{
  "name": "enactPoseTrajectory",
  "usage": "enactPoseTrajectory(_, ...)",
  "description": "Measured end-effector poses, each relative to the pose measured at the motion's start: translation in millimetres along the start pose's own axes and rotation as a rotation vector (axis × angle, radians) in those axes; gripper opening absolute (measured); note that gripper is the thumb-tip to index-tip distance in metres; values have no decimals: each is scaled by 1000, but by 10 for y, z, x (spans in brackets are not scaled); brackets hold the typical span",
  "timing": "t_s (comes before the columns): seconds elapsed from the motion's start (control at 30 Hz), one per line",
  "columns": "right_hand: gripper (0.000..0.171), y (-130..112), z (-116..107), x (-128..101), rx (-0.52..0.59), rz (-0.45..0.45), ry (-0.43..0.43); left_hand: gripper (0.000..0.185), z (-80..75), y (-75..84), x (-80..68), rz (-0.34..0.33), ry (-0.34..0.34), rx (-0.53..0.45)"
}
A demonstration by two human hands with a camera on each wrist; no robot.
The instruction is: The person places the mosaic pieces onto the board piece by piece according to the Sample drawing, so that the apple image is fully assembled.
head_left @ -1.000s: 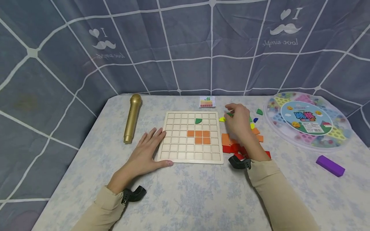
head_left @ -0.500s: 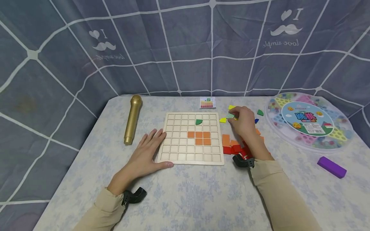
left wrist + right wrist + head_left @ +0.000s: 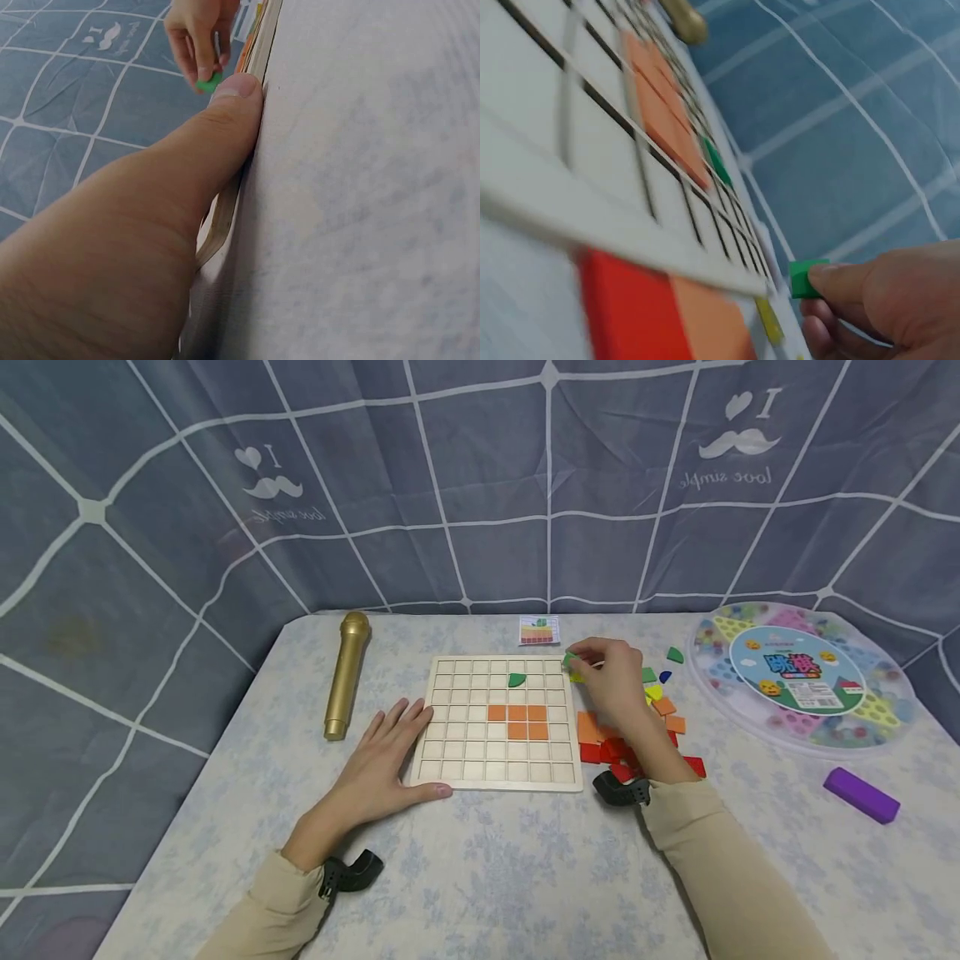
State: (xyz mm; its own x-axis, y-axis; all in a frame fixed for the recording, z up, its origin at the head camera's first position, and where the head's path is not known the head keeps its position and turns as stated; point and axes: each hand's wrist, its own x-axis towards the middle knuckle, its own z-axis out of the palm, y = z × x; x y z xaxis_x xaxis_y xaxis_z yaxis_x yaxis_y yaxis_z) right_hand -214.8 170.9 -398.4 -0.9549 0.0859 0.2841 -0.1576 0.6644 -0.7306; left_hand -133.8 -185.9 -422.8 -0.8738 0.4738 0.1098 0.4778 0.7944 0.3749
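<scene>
A pale wooden grid board (image 3: 450, 748) lies mid-table, bearing several orange square tiles (image 3: 517, 713) and one green quarter-circle piece (image 3: 517, 680). My left hand (image 3: 378, 764) rests at the board's left side, fingers spread and straight, with the thumb (image 3: 225, 124) along its front edge. Near the far right corner of the board, my right hand (image 3: 617, 677) pinches a small green tile (image 3: 804, 280) between thumb and fingers. The tile has straight edges in the right wrist view, while the fingers partly cover it. A yellow piece (image 3: 769, 321) lies below that hand.
Loose red tiles (image 3: 615, 750), orange tiles and a few yellow, green and blue pieces lie right of the board. A small picture card (image 3: 539, 630) sits behind it. A gold microphone (image 3: 347, 677) is left; a round game box (image 3: 798, 677) and purple block (image 3: 862, 795) are right.
My right hand reached among the loose pieces, took hold of a green tile and moved left with it to the board's far right corner. The left hand stayed put.
</scene>
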Motion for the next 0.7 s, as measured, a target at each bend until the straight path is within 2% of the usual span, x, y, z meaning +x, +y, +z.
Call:
enactPoseTrajectory(0.1, 20, -130, 86, 2, 25, -27, -67, 116, -13, 11, -11, -2, -3, -8)
enactPoseTrajectory(0.2, 20, -227, 186, 31, 57, -42, -99, 116, -24, 10, -16, -1, -5, -8)
enactPoseTrajectory(0.43, 11, -331, 353, 80, 91, -42, -125, 115, -19, 17, -6, 2, -1, -4)
enactPoseTrajectory(0.57, 11, -354, 424, 62, 101, -35, -137, 116, -13, 20, -14, 0, -9, -14)
enactPoseTrajectory(0.7, 11, -410, 481, 64, 106, -65, -140, 116, -10, 14, -17, 1, -2, -14)
